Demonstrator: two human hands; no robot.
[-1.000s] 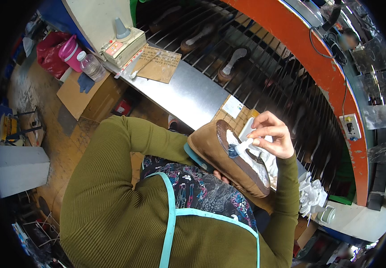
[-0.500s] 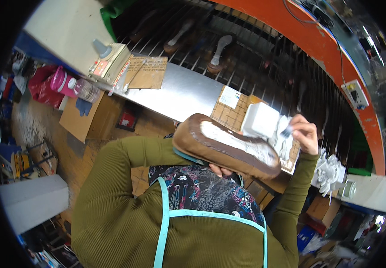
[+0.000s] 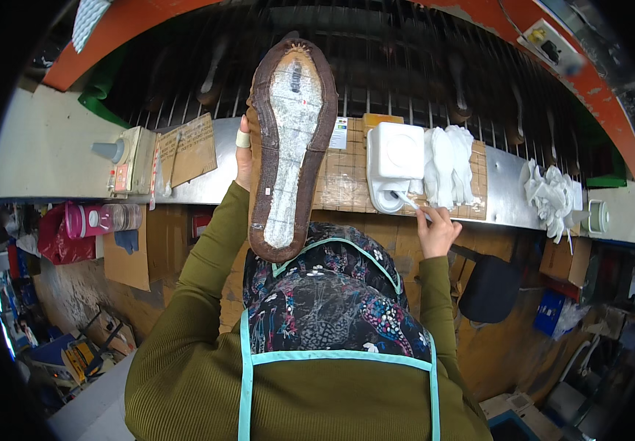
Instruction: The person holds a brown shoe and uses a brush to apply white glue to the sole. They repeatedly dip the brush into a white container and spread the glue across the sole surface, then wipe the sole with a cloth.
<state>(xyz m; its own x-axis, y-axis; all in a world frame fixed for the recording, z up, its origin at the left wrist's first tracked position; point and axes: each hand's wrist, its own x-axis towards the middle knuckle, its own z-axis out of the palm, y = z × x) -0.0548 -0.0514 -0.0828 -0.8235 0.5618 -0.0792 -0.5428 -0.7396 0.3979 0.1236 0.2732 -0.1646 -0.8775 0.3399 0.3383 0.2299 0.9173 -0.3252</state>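
Observation:
My left hand point(image 3: 244, 154) grips a brown shoe upper point(image 3: 257, 121) from its left side, a band round the thumb. Its underside faces up, with a dark brown border around a whitish insole point(image 3: 283, 140). Most of my left fingers are hidden behind the shoe. On the right, my right hand point(image 3: 437, 234) pinches a thin white handle point(image 3: 408, 200). The handle's far end goes into the round opening of a white plastic container point(image 3: 397, 151), so what is on that end cannot be seen. White gloves point(image 3: 449, 165) lie just right of the container.
A metal ledge point(image 3: 504, 184) bears taped cardboard point(image 3: 343, 184). Beyond it runs a rack of dark bars point(image 3: 376, 81) under an orange frame. More white gloves point(image 3: 549, 195) hang over the ledge at right. A beige device point(image 3: 135, 158) and a cardboard piece point(image 3: 192, 151) sit at left.
The shoe has swung from lying crosswise near my body to pointing away, raised over the ledge. My right hand has come down from above the gloves to the container's opening. My view has turned.

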